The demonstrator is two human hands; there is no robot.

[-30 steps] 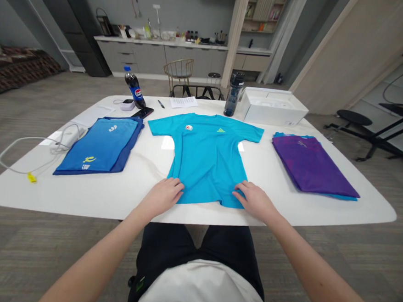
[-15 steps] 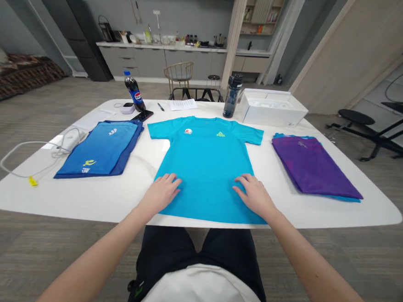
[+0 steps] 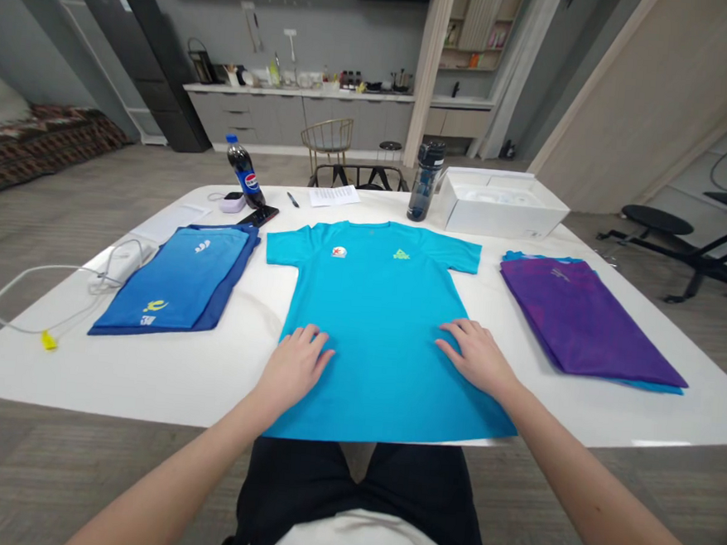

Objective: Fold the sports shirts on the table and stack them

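Note:
A turquoise short-sleeved shirt (image 3: 377,307) lies spread flat on the white table (image 3: 584,412), its neckline away from me and its hem at the near edge. My left hand (image 3: 298,363) rests on its left side, fingers apart. On the right side of the shirt lies my right hand (image 3: 473,352), also with fingers apart and holding nothing. Folded blue shirts (image 3: 182,281) lie to the left. To the right is a folded purple shirt (image 3: 584,317) over a blue one.
Along the far side stand a cola bottle (image 3: 244,173), a dark water bottle (image 3: 425,181) and a white box (image 3: 502,207). A phone (image 3: 259,215), pen (image 3: 292,199) and paper (image 3: 334,196) lie there too. A white cable (image 3: 33,270) loops at the left.
The camera view has shifted, so the table edge sits lower in the frame. The shirt's hem now reaches the near table edge. Both hands remain on the shirt, open.

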